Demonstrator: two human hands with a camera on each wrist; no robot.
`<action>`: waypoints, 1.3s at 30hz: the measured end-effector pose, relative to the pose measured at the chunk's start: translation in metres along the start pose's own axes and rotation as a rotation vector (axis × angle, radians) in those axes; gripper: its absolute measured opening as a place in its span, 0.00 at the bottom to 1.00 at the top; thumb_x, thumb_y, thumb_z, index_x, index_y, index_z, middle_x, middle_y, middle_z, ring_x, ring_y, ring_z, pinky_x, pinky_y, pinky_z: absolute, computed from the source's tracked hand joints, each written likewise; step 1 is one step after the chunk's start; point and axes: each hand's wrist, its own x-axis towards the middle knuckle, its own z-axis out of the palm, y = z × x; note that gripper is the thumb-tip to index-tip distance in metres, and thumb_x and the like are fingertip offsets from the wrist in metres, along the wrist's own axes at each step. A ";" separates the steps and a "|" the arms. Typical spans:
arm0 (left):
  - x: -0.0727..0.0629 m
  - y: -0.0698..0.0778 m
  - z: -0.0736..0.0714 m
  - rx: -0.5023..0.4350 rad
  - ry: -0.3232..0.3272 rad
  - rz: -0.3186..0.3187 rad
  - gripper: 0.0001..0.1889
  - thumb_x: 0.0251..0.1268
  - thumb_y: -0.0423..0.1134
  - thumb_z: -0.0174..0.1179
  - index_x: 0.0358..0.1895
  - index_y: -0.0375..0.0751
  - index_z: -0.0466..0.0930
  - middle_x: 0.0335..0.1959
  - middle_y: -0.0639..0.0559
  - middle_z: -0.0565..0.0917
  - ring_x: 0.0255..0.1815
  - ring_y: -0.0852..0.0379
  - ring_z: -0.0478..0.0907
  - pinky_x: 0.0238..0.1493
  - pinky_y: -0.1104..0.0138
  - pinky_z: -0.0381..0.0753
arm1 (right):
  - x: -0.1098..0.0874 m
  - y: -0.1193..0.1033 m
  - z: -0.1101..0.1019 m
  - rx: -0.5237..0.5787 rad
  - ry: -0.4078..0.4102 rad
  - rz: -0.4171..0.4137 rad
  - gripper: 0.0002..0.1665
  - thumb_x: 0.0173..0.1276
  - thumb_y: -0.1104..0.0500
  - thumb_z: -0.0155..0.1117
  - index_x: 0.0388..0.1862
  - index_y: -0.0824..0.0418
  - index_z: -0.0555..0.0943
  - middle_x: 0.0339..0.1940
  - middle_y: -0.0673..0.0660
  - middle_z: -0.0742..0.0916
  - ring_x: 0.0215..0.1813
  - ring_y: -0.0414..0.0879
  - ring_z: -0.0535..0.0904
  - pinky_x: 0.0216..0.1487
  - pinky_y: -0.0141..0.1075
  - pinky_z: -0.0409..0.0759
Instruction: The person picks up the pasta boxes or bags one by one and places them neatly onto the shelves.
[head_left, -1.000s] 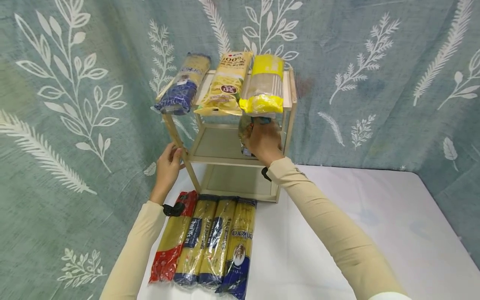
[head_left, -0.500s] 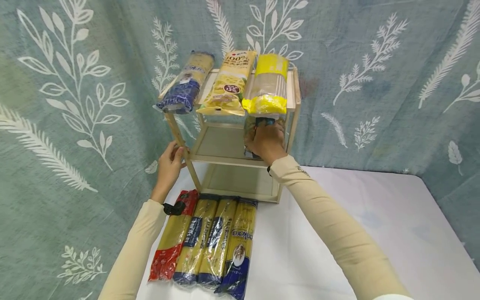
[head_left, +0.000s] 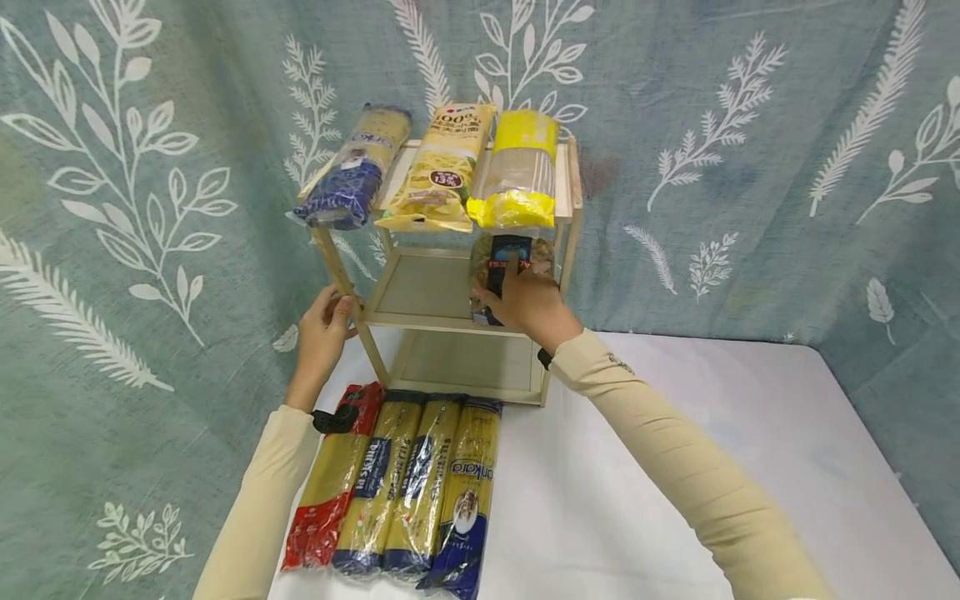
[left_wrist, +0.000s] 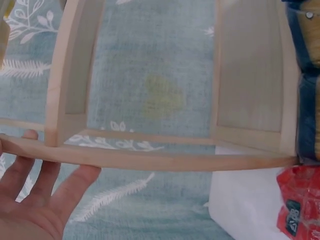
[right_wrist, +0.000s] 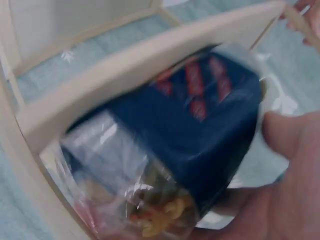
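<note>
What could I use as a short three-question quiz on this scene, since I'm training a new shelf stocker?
1. Count: how many pasta packs lie on the table in front of the rack?
2. True or false: the left hand is holding one of those packs.
3. Multiple choice: at which level of the rack is the dark-labelled pack that the right hand touches? A top, B middle, C bottom.

Key:
1. Four.
2. False; it is on the rack's side post.
3. B.
</note>
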 end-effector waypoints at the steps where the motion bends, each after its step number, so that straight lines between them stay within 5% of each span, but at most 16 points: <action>1: 0.000 -0.003 -0.001 0.007 -0.002 -0.005 0.20 0.75 0.42 0.46 0.64 0.38 0.68 0.51 0.33 0.79 0.52 0.38 0.76 0.41 0.53 0.82 | -0.002 -0.001 0.001 0.007 0.005 -0.001 0.48 0.72 0.33 0.41 0.71 0.73 0.57 0.50 0.80 0.78 0.09 0.45 0.71 0.09 0.33 0.69; 4: -0.001 -0.011 -0.003 0.050 -0.015 -0.019 0.22 0.74 0.44 0.47 0.66 0.40 0.66 0.53 0.34 0.77 0.53 0.39 0.76 0.44 0.56 0.82 | -0.011 -0.004 -0.001 -0.008 0.002 0.007 0.42 0.74 0.40 0.45 0.69 0.74 0.61 0.57 0.83 0.71 0.24 0.55 0.81 0.20 0.38 0.81; 8: -0.008 -0.015 -0.004 0.176 -0.013 -0.023 0.24 0.73 0.43 0.50 0.67 0.37 0.65 0.55 0.35 0.76 0.55 0.40 0.75 0.52 0.51 0.78 | -0.025 -0.005 -0.013 0.005 0.037 -0.030 0.28 0.74 0.49 0.51 0.58 0.72 0.73 0.42 0.72 0.81 0.32 0.58 0.80 0.25 0.44 0.82; 13: -0.024 -0.010 -0.005 0.263 0.006 -0.030 0.24 0.72 0.40 0.51 0.66 0.32 0.65 0.57 0.36 0.75 0.57 0.38 0.73 0.57 0.44 0.70 | -0.041 0.004 -0.035 0.132 0.230 -0.122 0.18 0.69 0.54 0.59 0.50 0.66 0.80 0.30 0.62 0.82 0.23 0.53 0.77 0.16 0.40 0.72; 19: -0.046 -0.001 -0.004 0.303 -0.007 -0.003 0.21 0.71 0.39 0.52 0.63 0.34 0.70 0.56 0.39 0.77 0.54 0.43 0.76 0.44 0.48 0.80 | -0.052 0.026 -0.045 0.246 0.466 -0.121 0.08 0.65 0.60 0.62 0.26 0.60 0.84 0.21 0.55 0.80 0.22 0.52 0.75 0.14 0.42 0.70; 26: -0.073 0.006 0.003 0.295 -0.001 0.008 0.18 0.68 0.39 0.56 0.58 0.37 0.75 0.50 0.43 0.81 0.49 0.48 0.79 0.36 0.71 0.83 | -0.045 0.054 -0.035 0.488 0.733 -0.097 0.17 0.61 0.55 0.69 0.18 0.63 0.78 0.20 0.59 0.82 0.23 0.54 0.76 0.21 0.44 0.73; 29: -0.085 0.011 0.011 0.267 -0.006 0.014 0.16 0.66 0.36 0.57 0.55 0.36 0.76 0.47 0.43 0.82 0.45 0.49 0.81 0.34 0.78 0.80 | -0.041 0.065 -0.032 0.641 0.721 -0.117 0.16 0.62 0.54 0.69 0.29 0.66 0.78 0.28 0.61 0.84 0.28 0.55 0.79 0.27 0.44 0.77; 33: -0.100 0.019 0.022 0.220 -0.042 0.045 0.14 0.66 0.33 0.58 0.54 0.36 0.77 0.46 0.43 0.82 0.41 0.49 0.81 0.34 0.76 0.81 | -0.037 0.072 -0.028 0.786 0.568 -0.160 0.16 0.70 0.55 0.59 0.45 0.68 0.75 0.38 0.63 0.85 0.38 0.56 0.83 0.38 0.46 0.82; 36: -0.112 0.023 0.029 0.213 -0.062 0.081 0.15 0.65 0.33 0.60 0.54 0.37 0.77 0.46 0.44 0.81 0.43 0.50 0.80 0.35 0.71 0.83 | -0.036 0.072 -0.025 0.832 0.499 -0.192 0.15 0.74 0.56 0.53 0.48 0.68 0.75 0.39 0.64 0.86 0.41 0.56 0.83 0.40 0.48 0.82; 39: -0.124 0.027 0.036 0.215 -0.071 0.091 0.18 0.63 0.34 0.63 0.55 0.39 0.76 0.47 0.47 0.81 0.45 0.51 0.79 0.37 0.62 0.84 | -0.036 0.072 -0.024 0.841 0.515 -0.204 0.13 0.74 0.58 0.52 0.46 0.68 0.75 0.35 0.63 0.87 0.38 0.56 0.83 0.37 0.48 0.81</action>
